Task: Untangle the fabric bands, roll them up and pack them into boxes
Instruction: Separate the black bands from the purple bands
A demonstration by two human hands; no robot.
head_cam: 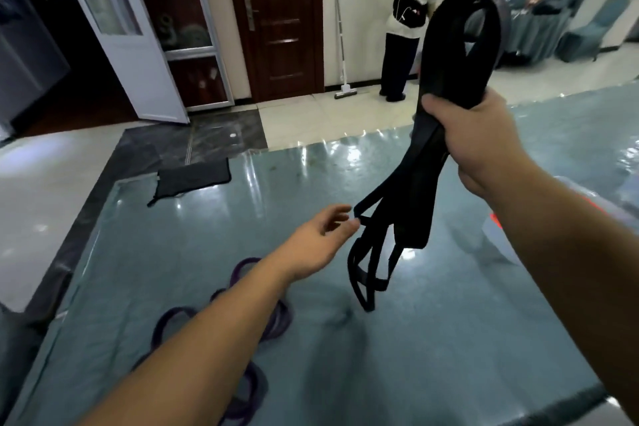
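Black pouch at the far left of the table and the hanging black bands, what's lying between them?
Nothing: in the head view, only bare glossy table top lies between the black pouch and the black bands.

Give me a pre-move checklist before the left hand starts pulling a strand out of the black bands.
1. Right hand grips the black bands firmly: ok, fingers wrapped round the bundle.
2. Bundle lifted off the table: ok, loops hang free.
3. Left hand has a strand: cannot tell, fingertips are at a thin loop, the pinch is unclear.
4. Black bands untangled: not ok, several loops cross below the grip.
5. Purple bands out of the way: ok, on the table under the left forearm.
6. Box ready for packing: cannot tell, none clearly in view.
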